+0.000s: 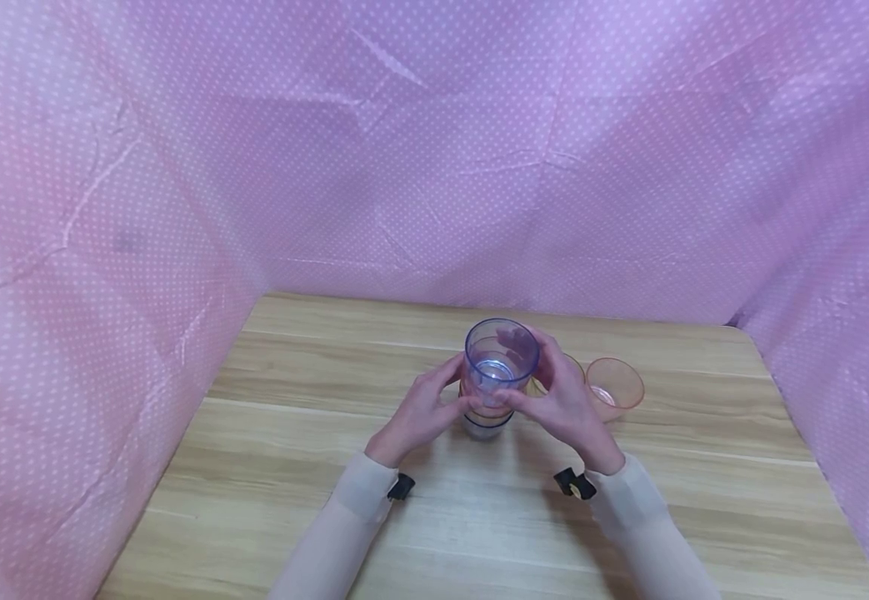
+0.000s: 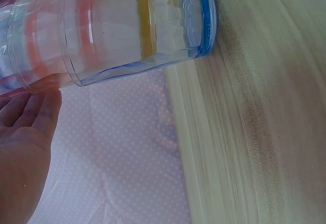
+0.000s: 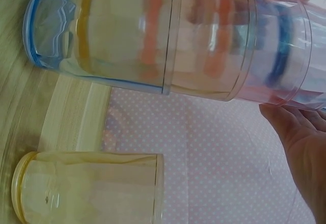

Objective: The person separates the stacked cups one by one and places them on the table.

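Observation:
A tall stack of nested clear plastic cups [image 3: 122, 30] stands upright on the table, a blue-tinted cup [image 2: 117, 56] at its base. Bands of yellow, red and blue show through the walls. At the top, the open mouth of another blue-tinted cup [image 1: 503, 346] faces up. My left hand [image 1: 421, 410] holds the upper stack from the left, thumb in front. From the right, my right hand [image 1: 565, 408] grips the same upper part, its thumb across the front. In both wrist views the fingertips lie against a pinkish cup [image 3: 270, 89] near the top.
Right of the stack stands a yellow-tinted cup [image 3: 91, 188], partly behind my right hand in the head view. Farther right is a pinkish-orange cup [image 1: 616, 387]. The wood-grain table [image 1: 314, 483] meets pink dotted cloth [image 1: 434, 208] at the back and sides.

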A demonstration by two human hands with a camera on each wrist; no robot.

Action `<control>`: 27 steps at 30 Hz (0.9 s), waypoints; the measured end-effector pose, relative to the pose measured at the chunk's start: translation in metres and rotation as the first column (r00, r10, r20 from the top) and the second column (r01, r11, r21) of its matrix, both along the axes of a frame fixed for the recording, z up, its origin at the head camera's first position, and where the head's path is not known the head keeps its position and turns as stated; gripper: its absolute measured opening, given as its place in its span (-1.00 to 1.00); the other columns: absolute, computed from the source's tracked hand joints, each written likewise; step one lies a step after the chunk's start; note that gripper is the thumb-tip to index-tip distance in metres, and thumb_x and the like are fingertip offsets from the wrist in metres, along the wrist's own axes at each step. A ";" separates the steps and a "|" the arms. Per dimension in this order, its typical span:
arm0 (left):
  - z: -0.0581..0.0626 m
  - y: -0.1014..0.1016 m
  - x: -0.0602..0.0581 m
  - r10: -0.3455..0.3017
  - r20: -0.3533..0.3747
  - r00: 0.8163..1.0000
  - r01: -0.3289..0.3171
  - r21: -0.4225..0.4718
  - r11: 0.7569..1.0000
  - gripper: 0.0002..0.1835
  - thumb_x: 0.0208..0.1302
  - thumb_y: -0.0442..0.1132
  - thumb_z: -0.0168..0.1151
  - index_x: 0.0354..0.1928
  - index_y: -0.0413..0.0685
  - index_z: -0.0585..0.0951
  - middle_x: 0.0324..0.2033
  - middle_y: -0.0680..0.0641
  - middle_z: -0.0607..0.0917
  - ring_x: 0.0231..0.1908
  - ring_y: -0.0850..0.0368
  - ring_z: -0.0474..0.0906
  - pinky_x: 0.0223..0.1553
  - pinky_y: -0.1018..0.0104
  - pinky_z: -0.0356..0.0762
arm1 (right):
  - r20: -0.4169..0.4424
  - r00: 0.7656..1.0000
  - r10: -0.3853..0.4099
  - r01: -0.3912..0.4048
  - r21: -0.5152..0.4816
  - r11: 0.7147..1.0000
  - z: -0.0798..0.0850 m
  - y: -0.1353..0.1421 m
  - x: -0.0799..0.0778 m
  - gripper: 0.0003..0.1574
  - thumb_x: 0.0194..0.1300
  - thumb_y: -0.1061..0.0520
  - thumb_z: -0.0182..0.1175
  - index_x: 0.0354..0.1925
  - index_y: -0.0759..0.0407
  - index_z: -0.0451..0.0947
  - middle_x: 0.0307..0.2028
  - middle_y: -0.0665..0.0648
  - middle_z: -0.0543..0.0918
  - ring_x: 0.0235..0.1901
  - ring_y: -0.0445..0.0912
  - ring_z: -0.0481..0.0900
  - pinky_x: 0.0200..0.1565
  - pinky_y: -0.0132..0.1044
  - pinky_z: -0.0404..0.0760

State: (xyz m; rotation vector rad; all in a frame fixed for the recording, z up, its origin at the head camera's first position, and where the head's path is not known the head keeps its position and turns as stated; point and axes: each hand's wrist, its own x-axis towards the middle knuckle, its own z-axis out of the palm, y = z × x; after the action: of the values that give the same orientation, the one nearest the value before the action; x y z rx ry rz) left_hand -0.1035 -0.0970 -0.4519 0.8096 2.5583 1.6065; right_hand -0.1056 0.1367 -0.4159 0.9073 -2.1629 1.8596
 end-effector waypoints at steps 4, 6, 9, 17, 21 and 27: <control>0.000 0.000 0.000 0.002 -0.007 1.000 -0.002 -0.002 1.000 -0.01 0.35 0.44 0.07 0.58 -0.12 0.26 0.38 -0.23 0.51 0.36 -0.14 0.48 0.41 -0.09 0.40 | -0.001 1.000 -0.004 0.004 0.000 1.000 0.001 0.000 0.000 0.10 0.01 0.53 0.51 0.45 0.29 0.27 0.31 0.37 0.54 0.22 0.15 0.59 0.22 -0.25 0.64; 0.000 0.000 0.000 0.000 -0.008 1.000 0.000 0.000 1.000 -0.04 0.37 0.39 0.10 0.57 -0.12 0.27 0.38 -0.23 0.52 0.36 -0.13 0.48 0.41 -0.10 0.39 | -0.003 1.000 -0.006 0.006 0.003 1.000 0.001 0.000 0.000 0.09 0.01 0.53 0.52 0.45 0.29 0.27 0.31 0.37 0.54 0.23 0.14 0.59 0.23 -0.26 0.63; 0.000 0.000 0.000 -0.005 -0.005 1.000 0.005 0.006 1.000 -0.14 0.43 0.23 0.21 0.57 -0.12 0.27 0.37 -0.22 0.53 0.35 -0.11 0.49 0.42 -0.09 0.39 | -0.006 1.000 -0.013 0.013 0.008 1.000 0.000 0.000 0.001 0.11 0.00 0.52 0.53 0.46 0.28 0.27 0.31 0.35 0.55 0.25 0.12 0.58 0.27 -0.28 0.59; 0.000 0.000 0.000 -0.015 0.017 1.000 0.015 0.011 1.000 -0.21 0.45 -0.01 0.33 0.58 -0.09 0.26 0.39 -0.19 0.52 0.36 -0.10 0.48 0.42 -0.06 0.39 | -0.017 1.000 -0.024 0.024 0.012 1.000 -0.001 0.001 0.000 0.14 -0.04 0.52 0.54 0.46 0.28 0.28 0.32 0.35 0.54 0.27 0.13 0.55 0.36 -0.30 0.49; 0.000 0.000 0.000 -0.010 0.040 0.999 0.009 0.008 1.000 -0.19 0.44 0.09 0.29 0.59 -0.04 0.25 0.40 -0.17 0.51 0.37 -0.09 0.46 0.42 -0.06 0.40 | -0.017 0.999 -0.028 0.028 0.008 1.000 -0.001 0.000 0.000 0.12 -0.04 0.54 0.54 0.45 0.29 0.28 0.30 0.38 0.54 0.26 0.15 0.55 0.34 -0.31 0.50; 0.001 0.000 0.001 -0.006 0.042 0.999 0.006 0.005 1.000 -0.22 0.45 0.00 0.32 0.59 -0.04 0.26 0.41 -0.18 0.50 0.38 -0.10 0.46 0.42 -0.06 0.40 | -0.030 0.999 -0.020 0.020 -0.001 1.000 -0.002 0.000 -0.001 0.13 -0.04 0.55 0.53 0.45 0.29 0.28 0.30 0.41 0.53 0.26 0.14 0.56 0.34 -0.31 0.50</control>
State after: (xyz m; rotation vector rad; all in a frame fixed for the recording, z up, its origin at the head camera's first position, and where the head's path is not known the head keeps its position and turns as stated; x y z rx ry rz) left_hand -0.1027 -0.0967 -0.4512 0.7744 2.5223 1.6117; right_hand -0.1064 0.1364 -0.4175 0.9039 -2.1456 1.8261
